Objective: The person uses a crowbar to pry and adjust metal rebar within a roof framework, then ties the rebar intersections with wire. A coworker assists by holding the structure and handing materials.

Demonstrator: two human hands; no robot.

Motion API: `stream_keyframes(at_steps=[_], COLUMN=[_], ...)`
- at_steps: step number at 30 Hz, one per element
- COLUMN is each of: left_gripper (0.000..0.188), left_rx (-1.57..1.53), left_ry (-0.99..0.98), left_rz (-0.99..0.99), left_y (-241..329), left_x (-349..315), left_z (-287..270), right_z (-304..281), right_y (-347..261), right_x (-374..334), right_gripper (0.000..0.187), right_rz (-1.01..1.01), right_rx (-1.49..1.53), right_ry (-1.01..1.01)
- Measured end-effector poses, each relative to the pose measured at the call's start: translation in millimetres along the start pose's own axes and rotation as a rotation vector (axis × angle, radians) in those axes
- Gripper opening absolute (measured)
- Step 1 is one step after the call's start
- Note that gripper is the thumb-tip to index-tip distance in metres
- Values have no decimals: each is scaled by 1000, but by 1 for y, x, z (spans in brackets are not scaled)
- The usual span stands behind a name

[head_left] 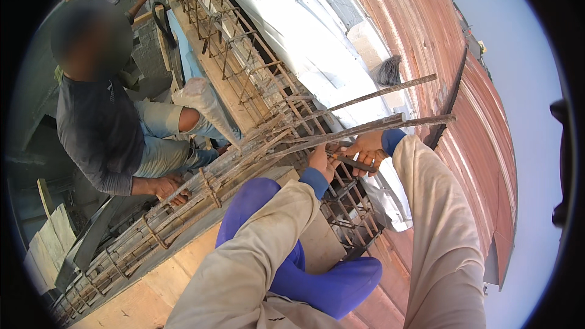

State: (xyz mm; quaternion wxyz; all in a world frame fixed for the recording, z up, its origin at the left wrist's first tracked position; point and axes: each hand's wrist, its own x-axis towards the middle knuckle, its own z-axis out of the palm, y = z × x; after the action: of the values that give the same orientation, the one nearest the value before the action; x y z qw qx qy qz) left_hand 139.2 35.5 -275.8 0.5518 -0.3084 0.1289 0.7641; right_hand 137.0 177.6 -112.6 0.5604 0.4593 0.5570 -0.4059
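Note:
My right hand is closed on a dark metal hand tool, which looks like tying pincers; its far details are hidden by my fingers. Right beside it, my left hand is closed near the tool's other end, and what its fingers pinch is too small to make out. Both hands are at a joint of the rebar cage, just below several rusty rebar ends that stick out to the right. A lengthwise bundle of rebar runs from this joint toward the lower left.
A co-worker sits at the left, one hand on the rebar. A second cage runs away between boards and white sheeting. Rusty corrugated roofing lies right, with dark wire strands. My purple boots are below.

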Motion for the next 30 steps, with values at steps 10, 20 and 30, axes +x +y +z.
stream_keyframes(at_steps=[10,20,30], left_gripper=[28,23,22], left_rx=[155,-195,-194], left_ry=[-68,201,-69], left_rz=[-164,-154,-107], left_y=[-5,-5,-26], left_x=[-29,-14,-5], left_z=[-24,48,-1], right_z=[99,63,39], right_y=[41,4,56], right_x=[12,-20,11], right_gripper=[39,24,32], right_rz=[-211,-212,-180], right_rx=[150,-1114,241], right_ry=[178,1008,65])
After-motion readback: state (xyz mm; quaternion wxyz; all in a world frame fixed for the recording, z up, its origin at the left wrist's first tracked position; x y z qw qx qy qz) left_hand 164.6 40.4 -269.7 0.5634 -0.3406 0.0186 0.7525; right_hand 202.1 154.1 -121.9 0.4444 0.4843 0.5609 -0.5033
